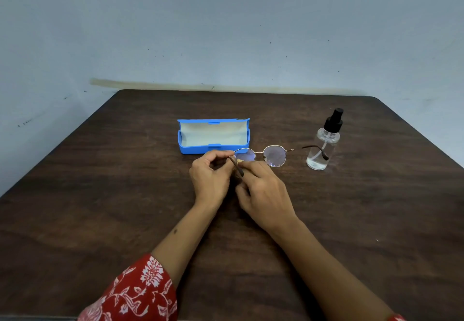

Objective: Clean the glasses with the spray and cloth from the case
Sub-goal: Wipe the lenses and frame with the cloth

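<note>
Round thin-framed glasses (274,155) are held just above the dark wooden table (100,195), in front of the case. My left hand (211,177) pinches the frame at its left hinge, where the temple folds down. My right hand (263,195) holds a small pale cloth (240,161) against the left lens; most of the cloth is hidden under the fingers. The blue case (213,136) lies open behind my hands, its pale lining showing. A clear spray bottle (322,145) with a black pump top stands to the right, behind the right temple tip.
The table's far edge meets a pale blue wall (226,31). A red patterned sleeve (135,293) covers my left forearm near the bottom edge.
</note>
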`<action>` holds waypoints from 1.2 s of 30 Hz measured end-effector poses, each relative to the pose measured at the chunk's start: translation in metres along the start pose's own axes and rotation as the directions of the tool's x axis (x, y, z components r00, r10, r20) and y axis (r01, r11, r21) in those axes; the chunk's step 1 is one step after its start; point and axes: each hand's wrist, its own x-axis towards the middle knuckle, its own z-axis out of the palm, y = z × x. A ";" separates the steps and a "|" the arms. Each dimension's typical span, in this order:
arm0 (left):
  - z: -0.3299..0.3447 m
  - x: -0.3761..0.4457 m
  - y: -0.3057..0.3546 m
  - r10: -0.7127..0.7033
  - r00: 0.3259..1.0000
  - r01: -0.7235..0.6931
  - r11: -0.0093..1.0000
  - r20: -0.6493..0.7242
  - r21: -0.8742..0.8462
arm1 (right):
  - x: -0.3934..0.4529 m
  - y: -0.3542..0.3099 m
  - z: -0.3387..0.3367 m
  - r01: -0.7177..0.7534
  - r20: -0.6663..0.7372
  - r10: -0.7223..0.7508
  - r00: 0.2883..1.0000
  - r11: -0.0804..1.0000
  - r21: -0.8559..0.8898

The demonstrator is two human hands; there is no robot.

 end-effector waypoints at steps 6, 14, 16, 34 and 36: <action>0.001 0.000 0.001 0.007 1.000 -0.007 1.000 0.001 -0.004 | 0.000 0.004 0.002 -0.033 -0.040 0.032 0.999 0.999 -0.040; 0.001 0.000 0.001 0.008 1.000 -0.008 1.000 0.004 -0.012 | 0.000 0.009 0.005 -0.061 -0.070 0.055 0.996 0.995 -0.083; 0.001 0.000 0.000 0.001 1.000 -0.001 1.000 0.006 -0.008 | -0.001 0.006 0.005 -0.011 -0.066 0.006 0.998 0.998 -0.064; 0.002 0.000 -0.001 0.029 1.000 -0.028 1.000 0.014 -0.008 | 0.002 0.009 0.006 -0.041 -0.089 0.031 0.996 0.992 -0.119; 0.002 0.000 -0.001 0.032 0.999 -0.032 0.999 0.013 -0.011 | 0.001 0.008 0.005 -0.021 -0.087 0.011 0.996 0.994 -0.109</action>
